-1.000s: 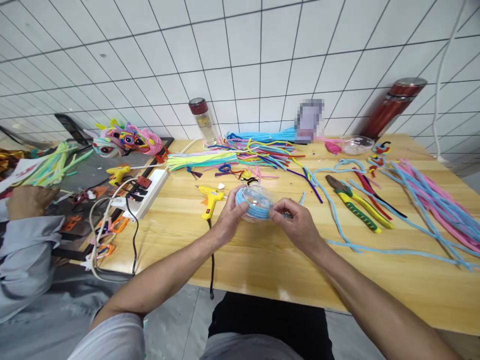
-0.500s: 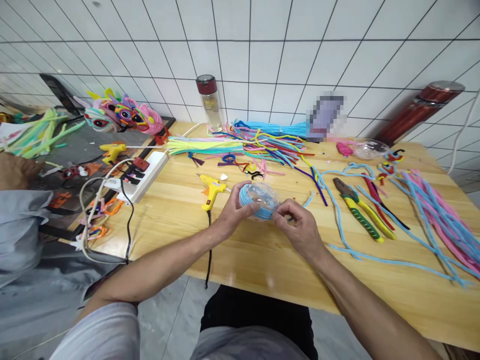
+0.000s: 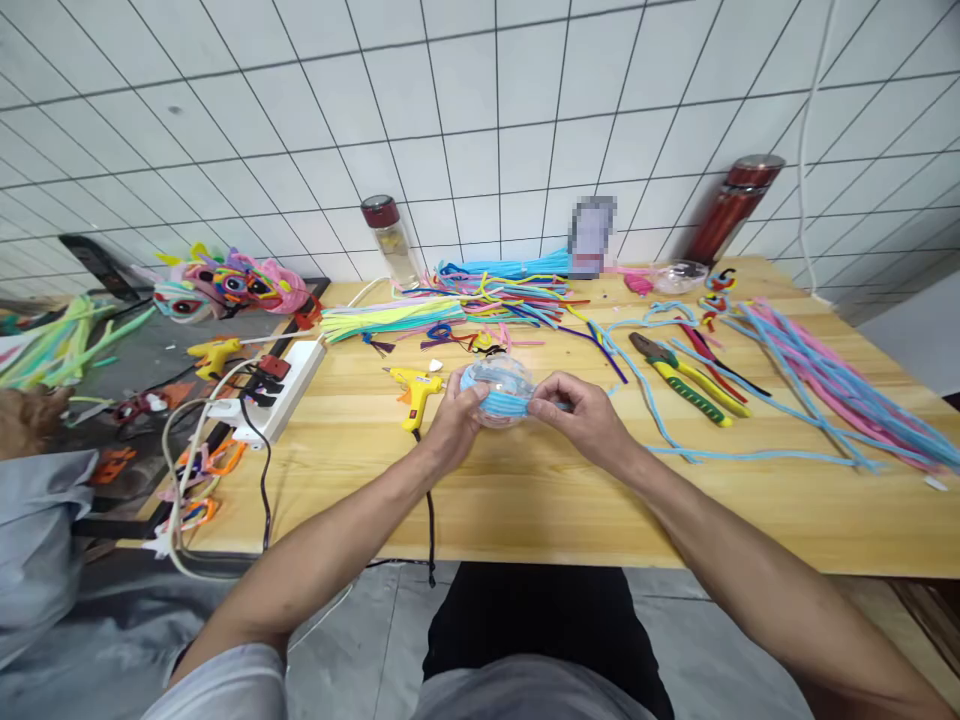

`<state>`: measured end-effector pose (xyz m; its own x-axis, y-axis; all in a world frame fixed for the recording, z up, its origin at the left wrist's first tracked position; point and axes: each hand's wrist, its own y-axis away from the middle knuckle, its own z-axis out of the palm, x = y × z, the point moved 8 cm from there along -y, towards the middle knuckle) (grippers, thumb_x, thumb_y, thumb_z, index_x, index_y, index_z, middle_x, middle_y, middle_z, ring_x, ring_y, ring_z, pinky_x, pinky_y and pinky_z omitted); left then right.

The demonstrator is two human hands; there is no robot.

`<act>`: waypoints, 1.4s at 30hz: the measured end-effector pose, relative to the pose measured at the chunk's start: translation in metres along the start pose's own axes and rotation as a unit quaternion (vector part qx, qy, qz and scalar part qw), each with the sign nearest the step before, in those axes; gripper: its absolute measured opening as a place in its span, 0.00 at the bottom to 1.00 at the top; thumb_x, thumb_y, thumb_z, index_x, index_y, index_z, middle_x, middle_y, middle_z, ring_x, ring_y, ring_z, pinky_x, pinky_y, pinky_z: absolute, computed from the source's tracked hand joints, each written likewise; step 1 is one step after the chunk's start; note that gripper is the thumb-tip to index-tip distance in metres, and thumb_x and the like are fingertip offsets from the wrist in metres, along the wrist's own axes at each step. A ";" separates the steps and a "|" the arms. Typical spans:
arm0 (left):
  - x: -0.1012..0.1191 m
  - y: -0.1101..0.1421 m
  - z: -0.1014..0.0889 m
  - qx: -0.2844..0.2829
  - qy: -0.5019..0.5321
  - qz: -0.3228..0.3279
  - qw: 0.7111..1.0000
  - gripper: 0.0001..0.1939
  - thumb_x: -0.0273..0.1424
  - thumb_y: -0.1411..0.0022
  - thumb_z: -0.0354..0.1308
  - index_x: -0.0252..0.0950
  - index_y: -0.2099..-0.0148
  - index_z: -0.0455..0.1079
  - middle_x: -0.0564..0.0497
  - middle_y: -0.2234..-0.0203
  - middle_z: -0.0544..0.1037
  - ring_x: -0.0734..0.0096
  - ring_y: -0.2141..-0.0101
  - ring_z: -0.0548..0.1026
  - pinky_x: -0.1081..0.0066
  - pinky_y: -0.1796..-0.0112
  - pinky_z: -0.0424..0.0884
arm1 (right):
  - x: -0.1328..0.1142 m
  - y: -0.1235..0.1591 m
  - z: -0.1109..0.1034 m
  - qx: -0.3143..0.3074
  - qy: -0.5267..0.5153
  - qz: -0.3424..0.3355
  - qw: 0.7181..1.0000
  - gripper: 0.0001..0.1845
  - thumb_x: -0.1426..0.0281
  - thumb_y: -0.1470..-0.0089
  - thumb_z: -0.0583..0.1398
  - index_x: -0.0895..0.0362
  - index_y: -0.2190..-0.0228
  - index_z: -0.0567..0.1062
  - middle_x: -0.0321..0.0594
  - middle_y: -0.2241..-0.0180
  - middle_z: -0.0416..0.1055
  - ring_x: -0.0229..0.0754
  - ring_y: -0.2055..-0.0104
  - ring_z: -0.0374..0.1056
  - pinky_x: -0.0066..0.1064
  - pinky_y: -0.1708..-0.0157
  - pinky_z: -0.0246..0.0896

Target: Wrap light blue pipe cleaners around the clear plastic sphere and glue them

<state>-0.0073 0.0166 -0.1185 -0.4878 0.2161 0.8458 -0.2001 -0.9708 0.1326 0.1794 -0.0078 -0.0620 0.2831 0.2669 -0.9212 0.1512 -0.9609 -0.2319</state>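
A clear plastic ball [image 3: 519,374] with light blue pipe cleaner [image 3: 504,403] wound round part of it is held over the table. My left hand [image 3: 456,428] grips it from the left, thumb on the blue windings. At the ball's right edge my right hand [image 3: 581,412] is closed in a pinch on the blue pipe cleaner; the fingertips hide its end. A yellow hot glue gun [image 3: 415,396] lies just left of the ball. Green and yellow pliers [image 3: 688,382] rest to the right of my right hand, among loose blue pipe cleaners [image 3: 757,455].
Bundles of coloured pipe cleaners [image 3: 405,312] lie along the back, near a glass bottle [image 3: 394,245] and a red thermos [image 3: 731,215]. A white power strip [image 3: 281,395] with cables stands left. A co-worker's sleeve [image 3: 45,510] and finished colourful figures [image 3: 232,285] are farther left.
The ball has turned in my hands, so the blue windings now face me across its lower front. My right hand keeps its pinch at the ball's edge. The camera view has shifted.
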 end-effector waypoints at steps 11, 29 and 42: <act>0.003 -0.003 0.002 -0.045 -0.010 -0.018 0.999 0.33 0.45 0.48 0.78 0.37 0.45 0.73 0.46 0.53 0.84 0.63 0.60 0.83 0.65 0.60 0.81 | 0.002 0.001 -0.004 0.001 -0.021 -0.004 1.000 0.25 0.45 0.44 0.71 0.52 0.73 0.78 0.36 0.71 0.71 0.41 0.69 0.63 0.36 0.66 0.59; 0.018 0.003 0.025 -0.034 -0.043 0.048 0.997 0.36 0.46 0.48 0.80 0.39 0.42 0.74 0.46 0.50 0.84 0.62 0.55 0.83 0.65 0.53 0.80 | 0.018 -0.004 -0.001 0.052 -0.054 -0.004 0.997 0.16 0.54 0.48 0.70 0.51 0.74 0.75 0.46 0.53 0.86 0.55 0.48 0.79 0.41 0.53 0.70; 0.032 0.010 0.044 0.010 -0.093 0.079 0.992 0.42 0.42 0.50 0.78 0.46 0.35 0.68 0.52 0.52 0.81 0.65 0.57 0.81 0.65 0.54 0.80 | 0.015 -0.008 -0.007 0.076 -0.055 -0.041 0.995 0.16 0.54 0.47 0.69 0.51 0.73 0.76 0.43 0.60 0.83 0.50 0.55 0.77 0.38 0.57 0.67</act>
<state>0.0122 0.0089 -0.0674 -0.3454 0.0402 0.9376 -0.1151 -0.9933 0.0001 0.1893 0.0044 -0.0719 0.1700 0.3430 -0.9238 0.0228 -0.9386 -0.3443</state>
